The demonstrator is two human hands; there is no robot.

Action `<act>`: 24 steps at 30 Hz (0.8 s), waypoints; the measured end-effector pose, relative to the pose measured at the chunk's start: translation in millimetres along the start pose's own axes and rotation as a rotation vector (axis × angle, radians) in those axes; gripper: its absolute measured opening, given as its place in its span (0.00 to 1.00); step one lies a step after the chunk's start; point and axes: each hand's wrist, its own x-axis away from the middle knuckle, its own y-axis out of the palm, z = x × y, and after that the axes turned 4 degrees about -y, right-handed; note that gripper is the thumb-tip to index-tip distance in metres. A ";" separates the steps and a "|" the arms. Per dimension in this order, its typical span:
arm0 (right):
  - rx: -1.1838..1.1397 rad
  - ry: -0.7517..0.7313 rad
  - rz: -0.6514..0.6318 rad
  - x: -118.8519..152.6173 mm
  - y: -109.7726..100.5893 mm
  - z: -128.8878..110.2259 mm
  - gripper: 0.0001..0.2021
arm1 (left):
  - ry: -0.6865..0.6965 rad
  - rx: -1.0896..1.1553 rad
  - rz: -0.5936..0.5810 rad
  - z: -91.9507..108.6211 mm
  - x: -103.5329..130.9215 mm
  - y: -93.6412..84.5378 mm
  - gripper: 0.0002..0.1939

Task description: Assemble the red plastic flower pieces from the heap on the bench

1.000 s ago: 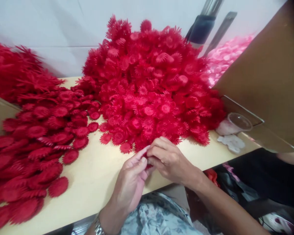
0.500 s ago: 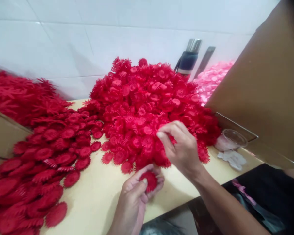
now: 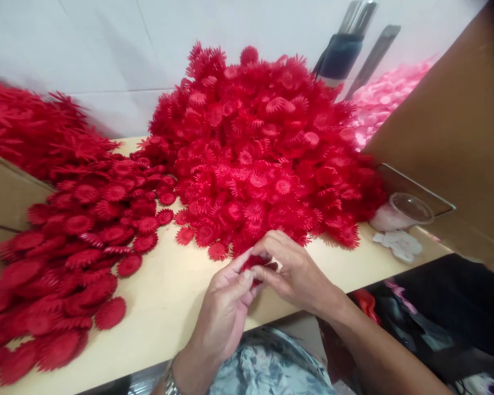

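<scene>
Close above the table (image 3: 177,299), my left hand (image 3: 226,299) is closed on a red fringed flower piece (image 3: 252,263), thumb across its front. My right hand (image 3: 294,274) has come against the same piece, thumb and forefinger pinching at its edge; the two hands' fingers hide much of it. Just beyond them rises a big heap of red fringed flower pieces (image 3: 263,164). To the left spreads another pile of thicker, darker red flower discs (image 3: 82,225).
Cardboard walls (image 3: 444,148) stand on the right, with a clear plastic cup (image 3: 411,211) and a crumpled white scrap (image 3: 399,245) nearby. A dark flask (image 3: 341,52) and pink pieces (image 3: 389,96) are behind. Long-petaled red pieces (image 3: 33,131) lie at back left.
My right hand has come down from above the heap to the flower piece in my left hand. The view has tilted downward, showing more of the lap.
</scene>
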 end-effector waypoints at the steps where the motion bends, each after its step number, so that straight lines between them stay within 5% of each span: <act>1: -0.046 0.026 0.008 -0.4 0.0 0.7 0.04 | 0.003 -0.037 -0.002 -0.9 0.6 -0.7 0.15; 9: -0.231 0.261 0.018 4.4 1.1 -4.6 0.07 | 0.028 -0.177 0.012 -3.6 1.6 -1.9 0.19; 17: -0.062 0.182 -0.016 12.8 -3.9 -9.2 0.04 | 0.010 -0.277 0.023 -9.1 5.7 -11.5 0.28; 24: 0.089 0.120 0.038 23.1 4.0 -4.4 0.04 | 0.043 -0.328 -0.024 -13.5 -0.9 -8.3 0.23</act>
